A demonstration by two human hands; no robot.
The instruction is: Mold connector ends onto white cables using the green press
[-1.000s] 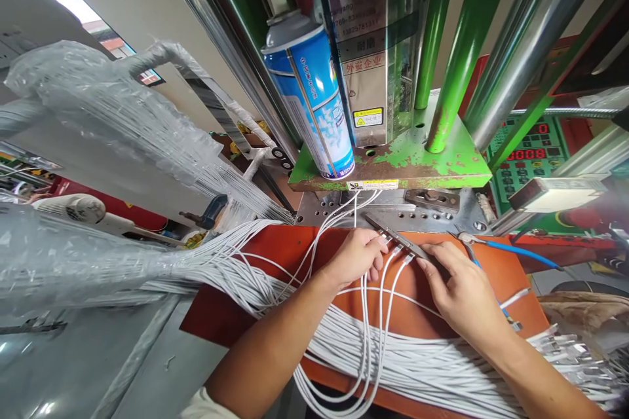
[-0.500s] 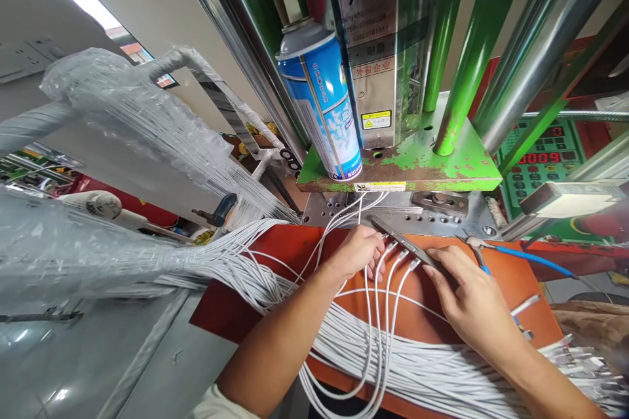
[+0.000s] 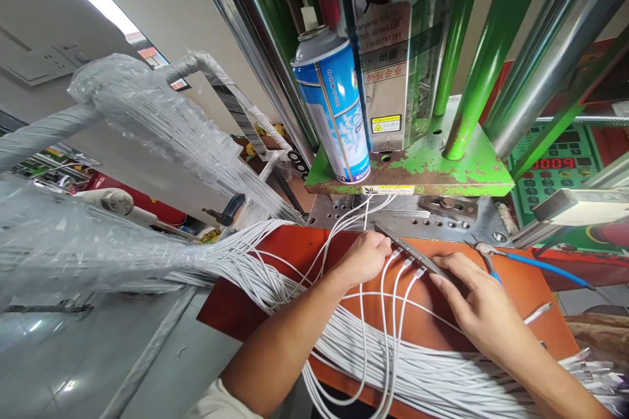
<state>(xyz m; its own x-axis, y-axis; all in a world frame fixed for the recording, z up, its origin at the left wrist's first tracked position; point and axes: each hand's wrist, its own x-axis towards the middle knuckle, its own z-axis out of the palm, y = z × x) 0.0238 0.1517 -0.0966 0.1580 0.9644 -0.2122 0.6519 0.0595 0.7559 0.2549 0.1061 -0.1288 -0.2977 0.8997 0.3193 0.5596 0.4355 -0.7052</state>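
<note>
My right hand (image 3: 474, 291) grips the end of a dark, narrow metal bar (image 3: 417, 255), thumb on the near side and fingers over the far side. Along the bar's near edge sit the plug ends of three white cables (image 3: 407, 263), which curve down toward me. At the bar's left end, my left hand (image 3: 367, 258) is closed, fingertips pinched. Another white cable (image 3: 362, 324) hangs below it; the end of that cable is hidden by the fingers. Beneath both hands lies an orange-brown board (image 3: 427, 304) with a thick bundle of white cables (image 3: 383, 344) across it.
A green press platform (image 3: 442, 177) stands behind, holding a blue spray can (image 3: 334, 111). Blue-handled cutters (image 3: 535, 264) lie at the board's right. Plastic-wrapped cable bundles (image 3: 113, 236) hang at left. A green control panel (image 3: 555, 170) is at far right.
The view has shifted, so the scene sits slightly farther right. My left fingers have closed at the bar's left end, and the leftmost cable now hangs apart from the other three. My right hand keeps its grip.
</note>
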